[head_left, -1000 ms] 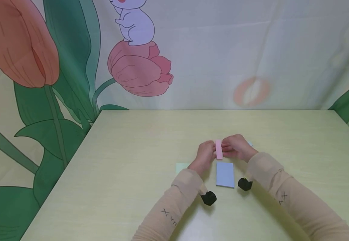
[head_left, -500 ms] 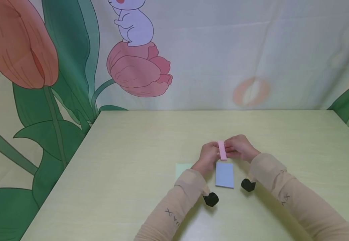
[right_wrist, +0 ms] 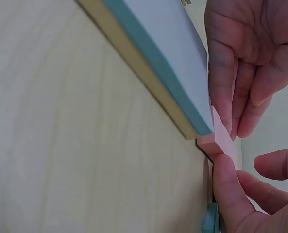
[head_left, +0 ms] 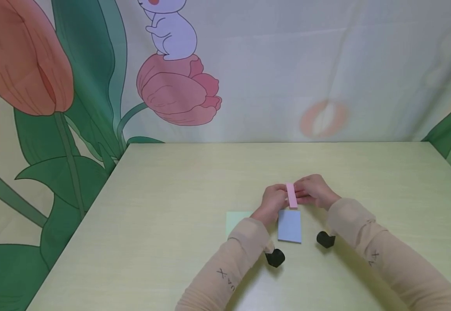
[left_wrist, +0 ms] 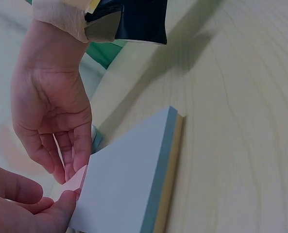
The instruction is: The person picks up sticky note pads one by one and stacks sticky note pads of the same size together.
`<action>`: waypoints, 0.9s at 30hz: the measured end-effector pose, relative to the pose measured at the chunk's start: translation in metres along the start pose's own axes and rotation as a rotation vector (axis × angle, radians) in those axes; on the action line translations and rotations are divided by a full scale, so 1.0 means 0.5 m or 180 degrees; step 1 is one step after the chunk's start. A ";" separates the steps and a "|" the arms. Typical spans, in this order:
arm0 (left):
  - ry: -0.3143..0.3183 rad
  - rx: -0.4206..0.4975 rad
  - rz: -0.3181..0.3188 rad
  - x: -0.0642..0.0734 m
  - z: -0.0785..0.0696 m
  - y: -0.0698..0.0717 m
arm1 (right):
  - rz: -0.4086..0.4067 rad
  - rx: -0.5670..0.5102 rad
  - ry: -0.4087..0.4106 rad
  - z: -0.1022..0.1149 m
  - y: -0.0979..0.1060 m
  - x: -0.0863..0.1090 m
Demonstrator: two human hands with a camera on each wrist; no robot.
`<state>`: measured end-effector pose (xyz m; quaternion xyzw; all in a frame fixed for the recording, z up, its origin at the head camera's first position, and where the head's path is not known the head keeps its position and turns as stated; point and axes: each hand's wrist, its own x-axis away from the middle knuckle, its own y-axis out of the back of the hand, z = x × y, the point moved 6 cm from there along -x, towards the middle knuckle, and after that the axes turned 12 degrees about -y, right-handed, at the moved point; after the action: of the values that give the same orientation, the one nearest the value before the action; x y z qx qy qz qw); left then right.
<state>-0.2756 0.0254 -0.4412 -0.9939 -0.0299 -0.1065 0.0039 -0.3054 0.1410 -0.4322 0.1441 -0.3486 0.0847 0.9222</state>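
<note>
Nudged rightward over the past second, a slim pink block point(head_left: 292, 196) now lines up roughly with a pale-blue rectangular pad point(head_left: 289, 226), just beyond its far edge, held between 2 hands: left fingers point(left_wrist: 63, 209) and right fingers point(right_wrist: 225, 172) touch opposite sides.

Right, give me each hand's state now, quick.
Left hand: open, relaxed fingers touching the pink block.
Right hand: open, touching the same block from the opposite side.
</note>
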 end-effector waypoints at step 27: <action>-0.0242 -0.0786 0.0264 0.016 -0.016 -0.056 | -0.0040 0.0195 0.0067 -0.026 0.049 0.017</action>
<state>-0.2711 0.0540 -0.4317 -0.9905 0.0244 -0.0714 -0.1152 -0.2974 0.1685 -0.4307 0.1736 -0.3352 0.0910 0.9215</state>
